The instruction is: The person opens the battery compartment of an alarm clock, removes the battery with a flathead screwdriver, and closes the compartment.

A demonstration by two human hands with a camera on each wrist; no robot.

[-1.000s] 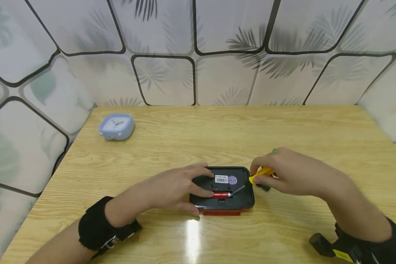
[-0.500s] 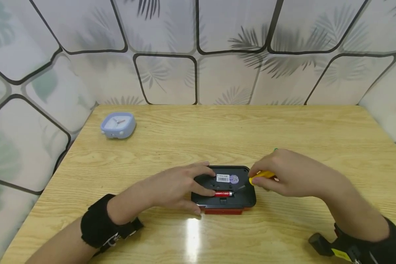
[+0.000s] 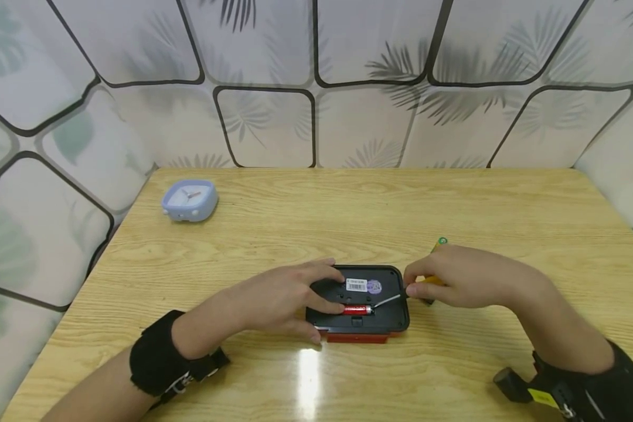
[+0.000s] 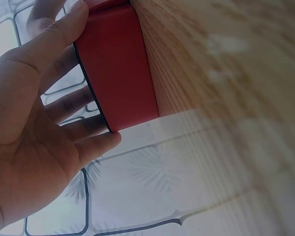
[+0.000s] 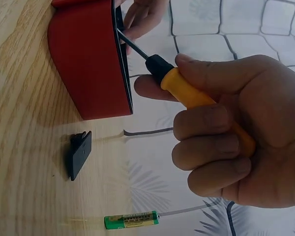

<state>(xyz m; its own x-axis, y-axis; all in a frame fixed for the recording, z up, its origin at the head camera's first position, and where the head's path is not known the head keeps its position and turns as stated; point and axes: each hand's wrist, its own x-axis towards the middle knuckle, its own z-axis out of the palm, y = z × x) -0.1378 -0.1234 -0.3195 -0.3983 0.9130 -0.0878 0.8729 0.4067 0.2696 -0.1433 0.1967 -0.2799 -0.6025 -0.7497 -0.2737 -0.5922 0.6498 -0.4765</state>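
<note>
A red box-shaped device with a black back [image 3: 385, 325] lies face down on the table. In its back sits a red battery [image 3: 356, 310]. My left hand [image 3: 290, 296] spreads over the device's left end, one fingertip at the battery and the thumb at the near edge. My right hand [image 3: 464, 275] grips a screwdriver [image 5: 187, 91] by its yellow handle. Its metal shaft [image 3: 387, 300] slants over the back, the tip right at the battery's right end. In the right wrist view the tip is hidden behind the device's edge.
A small black cover [image 5: 79, 156] and a green battery [image 5: 132, 220] lie on the table right of the device. The battery's end also shows behind my right hand. A light-blue clock [image 3: 190, 200] stands at the back left of the wooden table [image 3: 306, 234].
My right hand has shifted slightly and lowered the screwdriver handle, so more of the shaft shows, its tip now at the battery's right end. My left hand stays on the device.
</note>
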